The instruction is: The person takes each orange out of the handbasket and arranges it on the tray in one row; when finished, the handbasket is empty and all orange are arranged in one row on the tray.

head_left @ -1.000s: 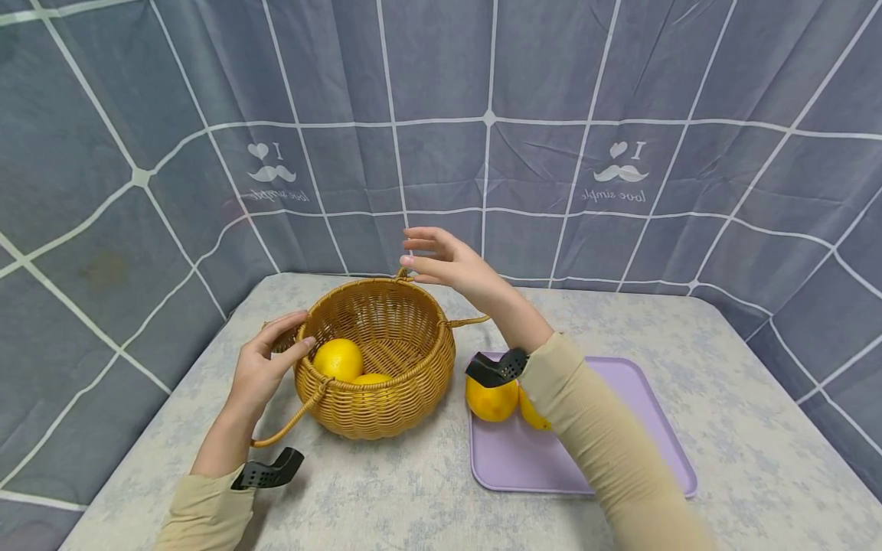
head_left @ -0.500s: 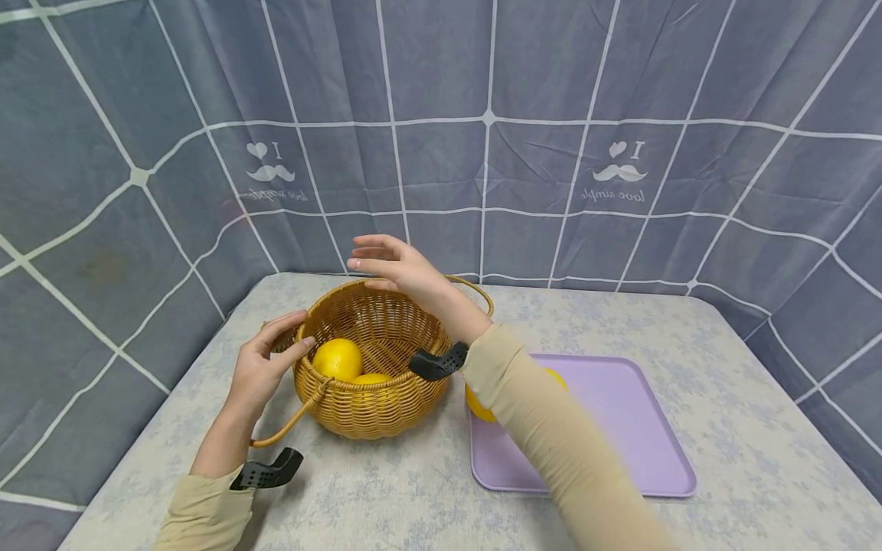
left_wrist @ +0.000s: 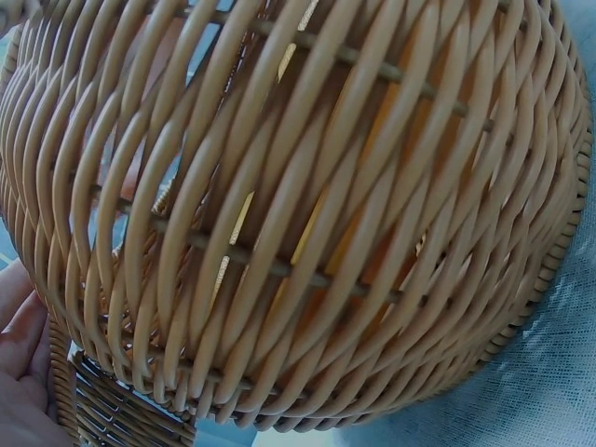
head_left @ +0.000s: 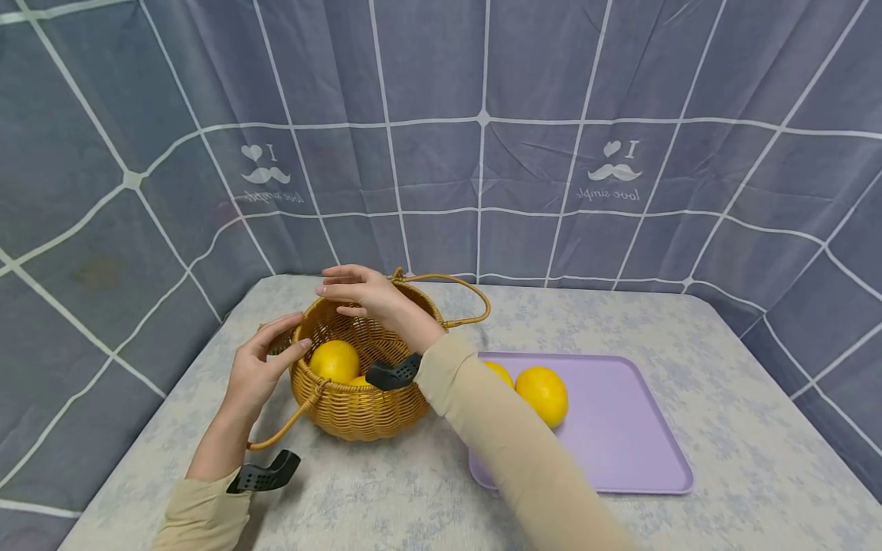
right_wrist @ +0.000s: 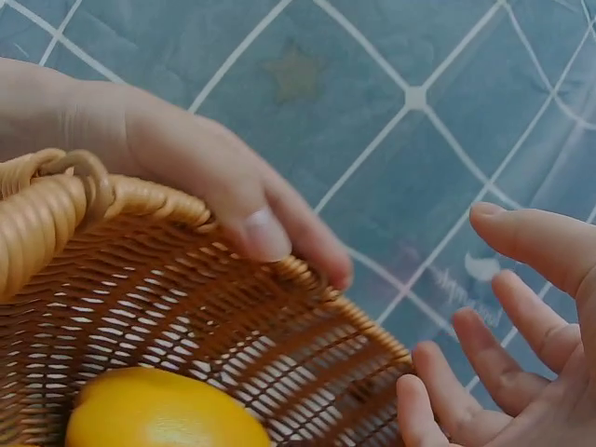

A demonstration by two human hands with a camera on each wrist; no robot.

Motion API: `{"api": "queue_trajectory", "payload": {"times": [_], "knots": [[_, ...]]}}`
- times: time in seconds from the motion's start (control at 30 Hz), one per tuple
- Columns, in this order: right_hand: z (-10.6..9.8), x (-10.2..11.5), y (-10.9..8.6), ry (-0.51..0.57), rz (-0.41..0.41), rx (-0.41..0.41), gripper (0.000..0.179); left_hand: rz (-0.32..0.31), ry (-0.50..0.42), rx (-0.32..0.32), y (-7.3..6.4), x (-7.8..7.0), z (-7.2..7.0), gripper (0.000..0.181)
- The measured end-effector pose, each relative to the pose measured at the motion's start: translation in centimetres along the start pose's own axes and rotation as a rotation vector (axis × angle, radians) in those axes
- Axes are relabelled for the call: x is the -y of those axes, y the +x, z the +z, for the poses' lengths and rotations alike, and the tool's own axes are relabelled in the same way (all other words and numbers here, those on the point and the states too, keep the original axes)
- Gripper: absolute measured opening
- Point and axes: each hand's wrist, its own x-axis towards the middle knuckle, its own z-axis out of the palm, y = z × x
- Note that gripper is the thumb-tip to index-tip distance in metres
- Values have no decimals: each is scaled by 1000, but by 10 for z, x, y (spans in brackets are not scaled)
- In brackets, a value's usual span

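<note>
A round wicker basket [head_left: 365, 419] stands left of centre on the table. My left hand [head_left: 256, 371] grips its left rim; in the right wrist view the thumb [right_wrist: 265, 235] laps over the rim. Over the far side of the basket's opening is my right hand [head_left: 361, 295], fingers spread and holding nothing. One yellow, lemon-like fruit [head_left: 334, 361] lies inside at the left, and a second yellow fruit [head_left: 360, 380] shows partly beside it. The left wrist view is filled by the basket's woven wall [left_wrist: 279, 214], with yellow glimpsed through the gaps.
To the right lies a purple tray [head_left: 620, 428] with two yellow fruits, one [head_left: 542, 396] in full view and one [head_left: 498, 372] partly behind the right sleeve. The basket's handles [head_left: 485, 302] stick out at both sides. A grey checked curtain [head_left: 441, 168] surrounds the table.
My right hand has moved left and slightly down, from the basket's far right rim to over its opening. The right sleeve now uncovers one fruit on the tray. The left hand keeps its grip.
</note>
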Motion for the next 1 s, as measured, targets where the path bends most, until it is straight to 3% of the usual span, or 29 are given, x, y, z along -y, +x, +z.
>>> {"api": "queue_trajectory", "payload": {"times": [0.4, 0.67, 1.0], "knots": [[3, -7, 1, -225, 22, 74, 40, 2, 12, -10, 0, 1, 0, 48], [4, -10, 3, -335, 32, 76, 34, -8, 19, -12, 1, 1, 1, 49], [4, -13, 2, -486, 111, 122, 39, 12, -2, -16, 1, 1, 2, 47]]}}
